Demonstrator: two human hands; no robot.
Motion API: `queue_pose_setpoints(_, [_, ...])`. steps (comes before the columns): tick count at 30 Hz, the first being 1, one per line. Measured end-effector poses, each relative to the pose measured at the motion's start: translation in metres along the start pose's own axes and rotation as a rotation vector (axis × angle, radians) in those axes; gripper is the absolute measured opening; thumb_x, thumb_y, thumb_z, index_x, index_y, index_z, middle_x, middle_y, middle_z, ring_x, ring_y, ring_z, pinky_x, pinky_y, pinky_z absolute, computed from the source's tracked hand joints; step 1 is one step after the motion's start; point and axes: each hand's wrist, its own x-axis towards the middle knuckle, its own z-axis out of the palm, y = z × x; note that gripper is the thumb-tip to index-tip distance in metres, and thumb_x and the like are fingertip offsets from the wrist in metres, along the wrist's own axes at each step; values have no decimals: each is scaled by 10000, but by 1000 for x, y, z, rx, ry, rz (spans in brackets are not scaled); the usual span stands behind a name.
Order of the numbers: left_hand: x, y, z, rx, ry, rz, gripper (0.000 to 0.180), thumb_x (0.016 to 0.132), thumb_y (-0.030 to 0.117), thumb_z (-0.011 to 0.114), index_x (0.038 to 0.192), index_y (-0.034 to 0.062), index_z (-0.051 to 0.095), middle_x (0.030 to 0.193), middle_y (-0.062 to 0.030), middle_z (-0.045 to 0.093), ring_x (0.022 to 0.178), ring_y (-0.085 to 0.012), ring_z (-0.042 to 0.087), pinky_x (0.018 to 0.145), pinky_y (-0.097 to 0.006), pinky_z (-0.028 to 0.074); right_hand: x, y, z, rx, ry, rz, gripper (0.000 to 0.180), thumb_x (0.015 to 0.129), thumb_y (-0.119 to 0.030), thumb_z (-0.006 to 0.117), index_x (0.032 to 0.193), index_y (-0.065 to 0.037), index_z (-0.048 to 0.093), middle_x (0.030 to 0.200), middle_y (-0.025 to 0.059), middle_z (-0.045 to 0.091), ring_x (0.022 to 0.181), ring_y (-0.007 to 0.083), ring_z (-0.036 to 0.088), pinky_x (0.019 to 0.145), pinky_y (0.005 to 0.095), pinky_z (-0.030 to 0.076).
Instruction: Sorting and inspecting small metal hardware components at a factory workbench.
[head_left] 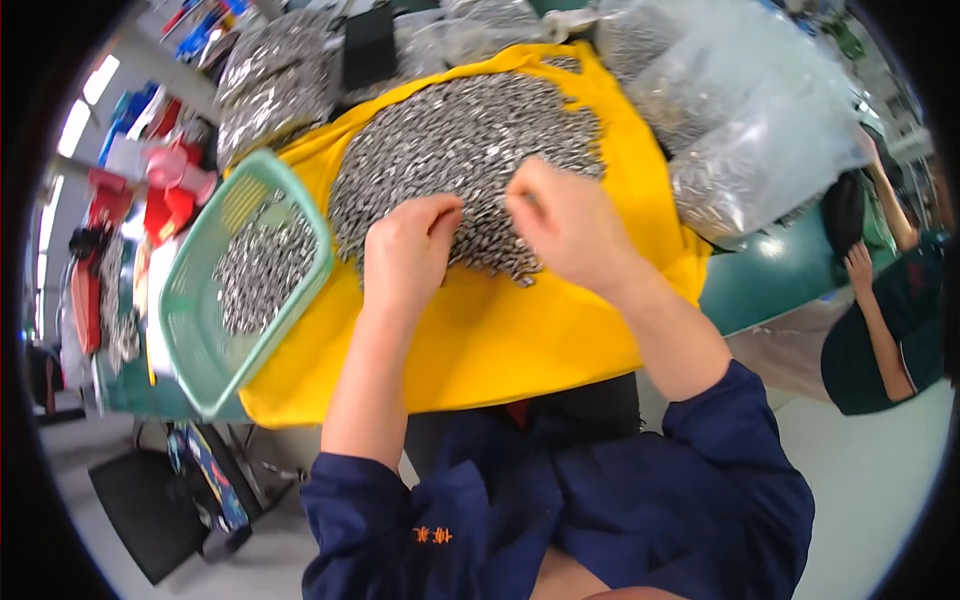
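Observation:
A wide pile of small shiny metal parts (430, 140) lies spread on a yellow cloth (520, 350); they are too small for me to tell their exact kind. Over the pile's near left part, my left hand (405, 250) is closed, thumb against the curled fingers. My right hand (570, 220) hovers a short way to its right, fingers also curled together in a pinch. Whatever either hand holds is too small or hidden. To the left, a light green plastic basket (190, 345) rests partly on the cloth, with more of the same metal parts (265, 270) inside.
Clear plastic bags (740, 170) of metal parts stand at the back right, and more filled bags (275, 75) at the back left. A black box-like thing (369, 48) sits behind the pile. At the right a co-worker (890, 320) is beside the green table (770, 285).

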Motion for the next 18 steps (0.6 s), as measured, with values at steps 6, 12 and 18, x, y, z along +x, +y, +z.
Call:
queue_pose_setpoints(6, [-1, 2, -1, -779, -59, -300, 126, 789, 72, 604, 901, 29, 643, 833, 6, 576, 721, -60, 511, 641, -174, 413, -1, -2, 4, 338, -47, 95, 69, 783, -89, 556, 806, -36, 518, 642, 73, 545, 525, 142, 504, 496, 266, 401])
queue_pose_setpoints(12, [-7, -3, 3, -1240, -186, -515, 191, 831, 51, 550, 1012, 2, 586, 808, -18, 592, 733, -74, 536, 654, -189, 444, -3, 0, 9, 437, -44, 54, 65, 792, -76, 552, 803, -24, 514, 661, 54, 545, 544, 103, 488, 511, 241, 404])
queue_pose_setpoints(18, [-7, -3, 5, -1276, -223, -456, 204, 838, 51, 540, 1029, -10, 581, 858, -51, 615, 760, -103, 575, 692, -217, 474, -2, -2, 5, 397, -94, 49, 62, 789, -79, 552, 800, -30, 515, 660, 48, 547, 551, 103, 497, 516, 240, 410])
